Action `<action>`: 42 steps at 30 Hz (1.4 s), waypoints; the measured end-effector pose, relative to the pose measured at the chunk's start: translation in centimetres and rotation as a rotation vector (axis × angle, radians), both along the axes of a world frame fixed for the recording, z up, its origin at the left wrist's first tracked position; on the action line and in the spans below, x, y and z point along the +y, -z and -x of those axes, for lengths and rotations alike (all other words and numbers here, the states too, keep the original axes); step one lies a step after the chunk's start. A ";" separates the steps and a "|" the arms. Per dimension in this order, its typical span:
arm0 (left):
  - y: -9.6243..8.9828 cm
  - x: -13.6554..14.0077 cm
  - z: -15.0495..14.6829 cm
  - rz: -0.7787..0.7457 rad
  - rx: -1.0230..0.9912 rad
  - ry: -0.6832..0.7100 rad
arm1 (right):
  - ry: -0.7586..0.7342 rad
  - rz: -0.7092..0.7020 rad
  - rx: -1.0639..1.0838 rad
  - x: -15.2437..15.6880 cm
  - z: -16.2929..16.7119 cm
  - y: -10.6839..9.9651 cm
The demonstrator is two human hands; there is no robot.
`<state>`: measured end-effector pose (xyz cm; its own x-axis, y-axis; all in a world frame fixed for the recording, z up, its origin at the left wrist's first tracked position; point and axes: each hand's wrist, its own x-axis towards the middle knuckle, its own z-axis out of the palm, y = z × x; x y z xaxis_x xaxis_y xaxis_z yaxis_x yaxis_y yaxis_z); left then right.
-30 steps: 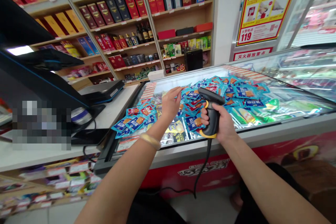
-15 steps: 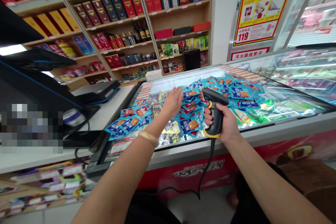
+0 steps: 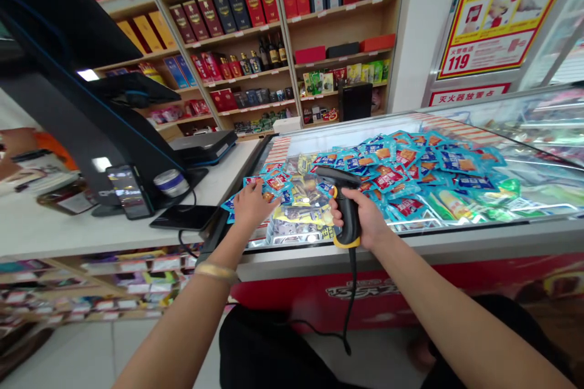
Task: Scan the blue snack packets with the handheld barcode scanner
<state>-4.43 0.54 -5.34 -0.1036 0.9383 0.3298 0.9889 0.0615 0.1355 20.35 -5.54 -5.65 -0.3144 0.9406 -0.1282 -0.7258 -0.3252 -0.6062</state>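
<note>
My left hand (image 3: 252, 203), with a gold bangle (image 3: 216, 271) at its wrist, lies palm down with fingers spread over a small group of blue snack packets (image 3: 278, 181) at the left end of the glass-topped freezer (image 3: 292, 244). Packets under the palm are partly hidden. In my right hand (image 3: 371, 219) is a black and yellow barcode scanner (image 3: 348, 213), gripped by its handle, its head pointing left above the glass. Its cable (image 3: 352, 292) hangs down the freezer front. Right of the scanner spreads a larger heap of blue and red snack packets (image 3: 401, 164).
To the left, a white counter (image 3: 45, 242) bears a black checkout terminal (image 3: 109, 115), a phone (image 3: 130, 191), a roll of tape (image 3: 171, 183), a dark tablet-like pad (image 3: 185, 217) and a scale (image 3: 205, 146). Shelves with boxed bottles (image 3: 237, 9) stand behind the freezer.
My left hand has moved left from the larger heap to the small group of packets. The scanner has shifted left relative to the heap. The view has turned left, showing more of the counter.
</note>
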 end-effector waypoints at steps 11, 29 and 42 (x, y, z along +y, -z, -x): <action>0.6 -1.3 -0.3 -0.115 -0.212 0.087 | 0.027 0.044 -0.099 -0.6 -0.3 0.3; 1.4 -2.5 -5.3 0.074 -1.851 0.265 | -0.123 -0.100 -0.175 -1.2 -0.4 0.8; 1.8 -2.7 -5.9 0.049 -1.736 0.351 | -0.109 -0.119 -0.204 -1.3 -0.2 0.7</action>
